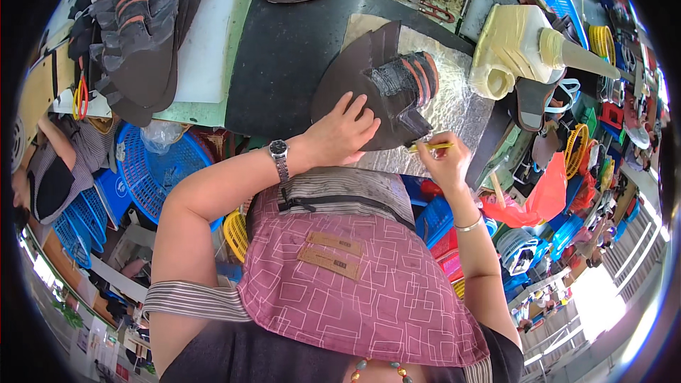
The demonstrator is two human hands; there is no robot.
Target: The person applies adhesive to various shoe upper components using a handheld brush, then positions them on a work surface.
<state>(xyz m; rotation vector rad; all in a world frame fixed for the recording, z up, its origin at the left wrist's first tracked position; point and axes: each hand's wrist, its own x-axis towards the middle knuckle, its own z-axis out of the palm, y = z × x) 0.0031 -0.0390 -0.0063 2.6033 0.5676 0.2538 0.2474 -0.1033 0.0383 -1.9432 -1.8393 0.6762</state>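
Under my left hand (339, 131) lies a dark brown shoe-upper piece (340, 81), flat on a shiny, crinkled silvery sheet (454, 117). The fingers of that hand are spread and rest on the piece's near left part. Rows of orange stripes cross black straps at the piece's right side. My right hand (445, 159) is closed around a slim yellow pen-like tool (431, 147), whose tip points left and sits close to the piece's lower right edge. Whether the tip touches the piece I cannot tell.
Several similar dark pieces with orange stripes (135, 21) are stacked at the left, beside a white board (213, 35). A tape-wrapped container with a spout (514, 50) stands at right. Blue baskets (167, 170) are below the table's left side. Another person's arm (57, 138) shows far left.
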